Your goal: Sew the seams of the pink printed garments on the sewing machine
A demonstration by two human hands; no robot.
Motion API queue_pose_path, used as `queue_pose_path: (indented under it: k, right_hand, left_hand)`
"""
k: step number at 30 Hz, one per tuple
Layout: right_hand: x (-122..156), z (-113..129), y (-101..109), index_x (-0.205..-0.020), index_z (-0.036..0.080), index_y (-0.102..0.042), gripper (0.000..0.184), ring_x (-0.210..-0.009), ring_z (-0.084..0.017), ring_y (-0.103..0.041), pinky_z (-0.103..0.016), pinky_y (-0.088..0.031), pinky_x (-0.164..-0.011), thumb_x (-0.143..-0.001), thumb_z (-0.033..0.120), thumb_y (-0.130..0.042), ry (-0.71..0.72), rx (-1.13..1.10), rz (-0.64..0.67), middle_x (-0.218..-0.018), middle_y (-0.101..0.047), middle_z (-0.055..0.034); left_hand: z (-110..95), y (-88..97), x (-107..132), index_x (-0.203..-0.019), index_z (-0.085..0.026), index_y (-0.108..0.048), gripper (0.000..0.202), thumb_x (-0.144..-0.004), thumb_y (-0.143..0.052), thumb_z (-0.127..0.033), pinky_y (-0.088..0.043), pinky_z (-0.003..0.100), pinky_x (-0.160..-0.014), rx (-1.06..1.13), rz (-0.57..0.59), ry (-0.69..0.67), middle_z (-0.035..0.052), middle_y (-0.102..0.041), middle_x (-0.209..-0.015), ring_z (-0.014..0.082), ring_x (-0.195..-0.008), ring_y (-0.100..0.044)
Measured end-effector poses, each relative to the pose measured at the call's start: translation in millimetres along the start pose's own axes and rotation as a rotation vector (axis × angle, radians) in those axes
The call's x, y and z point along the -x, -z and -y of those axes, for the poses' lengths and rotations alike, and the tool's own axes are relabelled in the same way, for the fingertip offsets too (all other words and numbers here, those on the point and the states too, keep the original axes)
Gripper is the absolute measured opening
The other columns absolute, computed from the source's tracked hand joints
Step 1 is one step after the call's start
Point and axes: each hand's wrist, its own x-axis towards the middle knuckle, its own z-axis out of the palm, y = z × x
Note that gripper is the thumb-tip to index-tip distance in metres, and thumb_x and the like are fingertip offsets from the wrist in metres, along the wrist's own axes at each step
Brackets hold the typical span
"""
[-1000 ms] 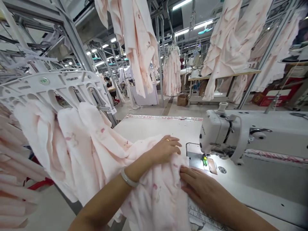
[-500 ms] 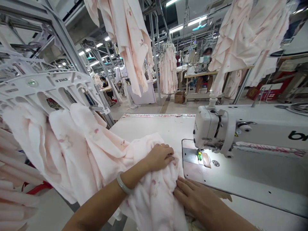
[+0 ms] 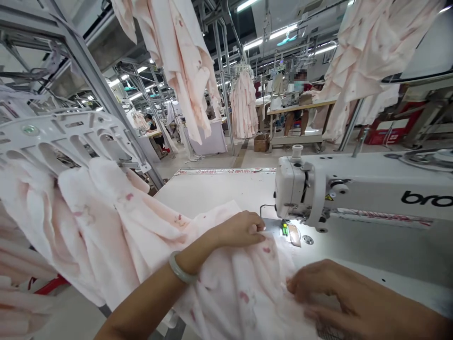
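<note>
A soft pale pink garment piece (image 3: pixel 226 283) with small reddish printed motifs lies over the front of the sewing table. My left hand (image 3: pixel 240 230), a pale bangle on its wrist, has its fingers curled on the upper edge of the cloth, just left of the needle area. At the cloth's right edge is my right hand (image 3: pixel 332 290), slightly blurred, its bent fingers gripping the fabric. Beyond both hands stands a white sewing machine (image 3: pixel 361 184), its lamp lighting the needle plate and a small green part (image 3: pixel 285 229) by the presser foot.
To the left, a white hanger rack (image 3: pixel 67 130) carries more pink pieces that trail onto the table (image 3: pixel 208 186). Other pink garments (image 3: pixel 187 66) hang overhead. Farther back, a person (image 3: pixel 300 87) sits at another workstation, near a cardboard box (image 3: pixel 262 142) on the floor.
My right hand has moved right, and the cloth's right edge is spread out with it. My left hand has shifted slightly right towards the needle area. The view has turned a little right.
</note>
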Motion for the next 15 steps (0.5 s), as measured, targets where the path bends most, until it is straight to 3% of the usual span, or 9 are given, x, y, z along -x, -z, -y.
queue_pose_path:
  k: [2, 4, 6, 9, 11, 13, 15]
  right_hand:
    - [-9, -7, -7, -0.102, 0.029, -0.071, 0.016, -0.076, -0.017, -0.073, -0.025, -0.058, -0.067, -0.102, 0.035, -0.057, -0.009, -0.012, 0.018, -0.091, -0.076, -0.0015]
    - [-14, -17, -18, -0.099, 0.024, -0.065, 0.015, -0.066, -0.016, -0.067, -0.026, -0.052, -0.058, -0.104, 0.026, -0.051, 0.018, 0.091, -0.092, -0.083, -0.072, -0.0014]
    - [-15, -25, -28, -0.101, 0.023, -0.062, 0.017, -0.066, -0.017, -0.064, -0.028, -0.049, -0.059, -0.104, 0.018, -0.046, 0.049, 0.182, -0.219, -0.084, -0.07, -0.0021]
    - [-14, -22, -34, -0.12, 0.02, -0.062, 0.028, -0.075, -0.02, -0.066, -0.035, -0.051, -0.07, -0.101, 0.01, -0.044, 0.244, 0.331, -0.262, -0.094, -0.073, -0.0057]
    - [-15, -11, -32, -0.128, 0.013, -0.062, 0.034, -0.07, -0.02, -0.064, -0.037, -0.052, -0.069, -0.099, 0.007, -0.045, 0.428, 0.507, -0.234, -0.093, -0.073, -0.0075]
    - [-18, 4, -30, -0.118, 0.009, -0.068, 0.029, -0.063, -0.02, -0.06, -0.037, -0.049, -0.059, -0.098, 0.008, -0.046, 0.502, 0.61, -0.195, -0.09, -0.073, -0.0096]
    - [-18, 14, -31, -0.101, 0.013, -0.071, 0.024, -0.062, -0.02, -0.061, -0.037, -0.05, -0.056, -0.099, 0.011, -0.047, 0.492, 0.595, -0.178, -0.093, -0.074, -0.0112]
  left_hand:
    - [-6, 6.4, 0, -0.084, -0.02, -0.061, 0.008, -0.08, -0.068, -0.021, -0.047, 0.032, -0.091, 0.05, 0.019, -0.104, 0.0048, -0.069, -0.101, 0.0237, -0.105, -0.062]
    - [-12, 8.5, 1, -0.081, -0.02, -0.058, 0.01, -0.081, -0.067, -0.023, -0.046, 0.029, -0.082, 0.099, 0.059, -0.153, 0.0027, -0.066, -0.091, 0.0212, -0.094, -0.061]
    - [-17, 6.8, -1, -0.083, -0.02, -0.055, 0.013, -0.084, -0.066, -0.028, -0.042, 0.026, -0.07, 0.112, 0.1, -0.117, -0.0008, -0.06, -0.082, 0.0166, -0.078, -0.056]
    - [-19, 1.5, -11, -0.084, -0.02, -0.053, 0.017, -0.088, -0.065, -0.032, -0.037, 0.025, -0.065, 0.091, 0.101, -0.027, -0.0024, -0.055, -0.078, 0.0144, -0.072, -0.05]
    - [-18, -0.4, -19, -0.082, -0.02, -0.053, 0.02, -0.088, -0.066, -0.033, -0.036, 0.026, -0.065, 0.093, 0.102, 0.035, -0.0019, -0.055, -0.079, 0.0152, -0.073, -0.05]
    - [-17, 0.8, -25, -0.082, -0.02, -0.054, 0.02, -0.087, -0.067, -0.034, -0.037, 0.026, -0.064, 0.112, 0.135, 0.09, -0.0017, -0.055, -0.078, 0.0159, -0.073, -0.05]
    - [-18, 5.2, -28, -0.084, -0.019, -0.057, 0.019, -0.086, -0.069, -0.034, -0.037, 0.026, -0.064, 0.134, 0.166, 0.117, -0.0019, -0.055, -0.076, 0.016, -0.071, -0.051]
